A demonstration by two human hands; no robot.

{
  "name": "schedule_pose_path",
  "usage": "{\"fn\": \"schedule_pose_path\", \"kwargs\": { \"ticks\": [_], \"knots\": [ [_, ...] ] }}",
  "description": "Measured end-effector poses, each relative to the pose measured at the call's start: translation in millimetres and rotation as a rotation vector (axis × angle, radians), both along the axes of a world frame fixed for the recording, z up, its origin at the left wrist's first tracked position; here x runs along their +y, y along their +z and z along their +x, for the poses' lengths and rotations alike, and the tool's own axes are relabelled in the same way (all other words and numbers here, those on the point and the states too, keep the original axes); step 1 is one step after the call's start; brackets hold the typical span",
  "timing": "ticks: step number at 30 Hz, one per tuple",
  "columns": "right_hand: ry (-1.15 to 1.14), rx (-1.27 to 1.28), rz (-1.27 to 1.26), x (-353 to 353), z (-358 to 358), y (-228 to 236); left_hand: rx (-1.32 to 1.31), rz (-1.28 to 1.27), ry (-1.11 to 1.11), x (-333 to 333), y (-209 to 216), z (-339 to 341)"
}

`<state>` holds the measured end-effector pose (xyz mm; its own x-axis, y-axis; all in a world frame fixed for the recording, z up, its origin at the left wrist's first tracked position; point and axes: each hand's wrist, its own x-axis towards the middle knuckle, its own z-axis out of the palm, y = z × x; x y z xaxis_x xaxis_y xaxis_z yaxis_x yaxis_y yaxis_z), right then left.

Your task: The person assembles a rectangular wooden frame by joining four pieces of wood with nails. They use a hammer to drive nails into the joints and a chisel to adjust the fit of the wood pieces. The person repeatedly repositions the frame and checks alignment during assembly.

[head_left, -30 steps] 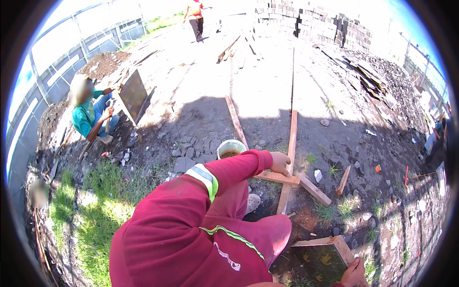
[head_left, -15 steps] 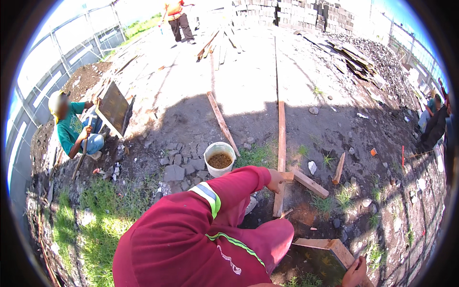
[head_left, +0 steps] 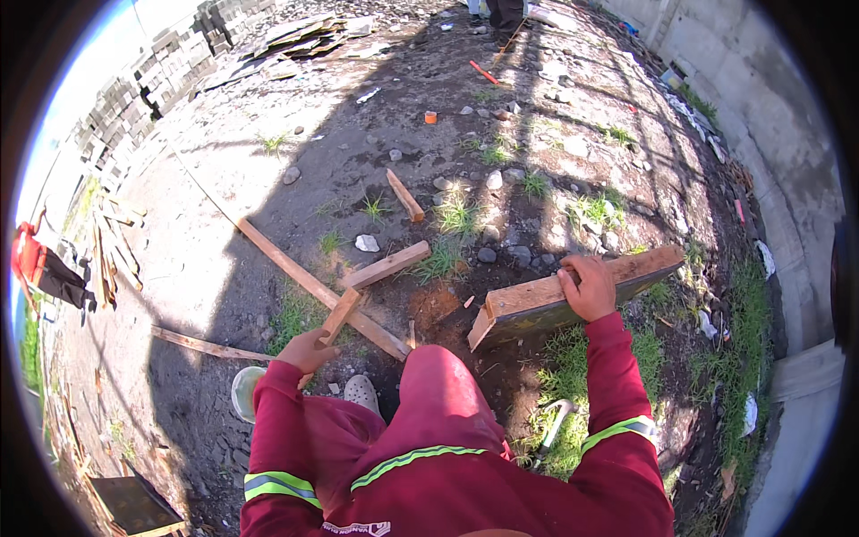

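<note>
My left hand [head_left: 309, 352] is closed around the lower end of a short piece of wood [head_left: 341, 313]. That piece crosses a long narrow plank [head_left: 300, 276] on the ground. My right hand [head_left: 591, 288] grips the timber edge of a dark-faced panel [head_left: 528, 300], thumb on the near side; the panel is tilted, and its underside is hidden. Beyond the plank lies a short wooden block [head_left: 391, 264], with a pointed wooden stake [head_left: 405, 195] farther off. A hammer [head_left: 557, 422] rests on the grass by my right arm.
A pale bucket [head_left: 245, 394] stands beside my left arm. Another board [head_left: 206, 345] lies at left, near a lumber pile [head_left: 112, 242] and a person in orange [head_left: 29, 255]. Stacked blocks [head_left: 134, 98] and flat boards [head_left: 309, 38] lie far off. A concrete wall [head_left: 761, 116] runs along the right; stones are scattered about.
My view has swung to the right, bringing the whole panel and the hammer into sight. The left hand still holds the short wood, the right hand the panel. The green-shirted co-worker is out of view.
</note>
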<state>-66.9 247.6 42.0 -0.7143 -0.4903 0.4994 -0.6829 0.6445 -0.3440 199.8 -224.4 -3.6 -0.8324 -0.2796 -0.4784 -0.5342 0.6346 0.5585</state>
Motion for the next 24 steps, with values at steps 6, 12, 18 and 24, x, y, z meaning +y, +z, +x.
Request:
{"fn": "schedule_pose_path", "kwargs": {
  "ticks": [6,12,18,24],
  "knots": [
    [-0.063,-0.026,-0.002,-4.3,5.1,2.2,0.023,0.045,-0.004,10.5,10.4,-13.6],
    [-0.041,-0.019,0.018,0.9,9.7,4.1,0.105,0.169,-0.065,29.7,19.3,-25.8],
    [-0.148,-0.193,-0.035,-4.0,8.9,4.3,0.057,0.030,-0.162,25.3,9.9,-32.8],
    [-0.558,-0.072,0.064,-17.9,13.8,9.3,0.003,-0.067,-0.168,22.6,10.6,-44.9]
  ]
}}
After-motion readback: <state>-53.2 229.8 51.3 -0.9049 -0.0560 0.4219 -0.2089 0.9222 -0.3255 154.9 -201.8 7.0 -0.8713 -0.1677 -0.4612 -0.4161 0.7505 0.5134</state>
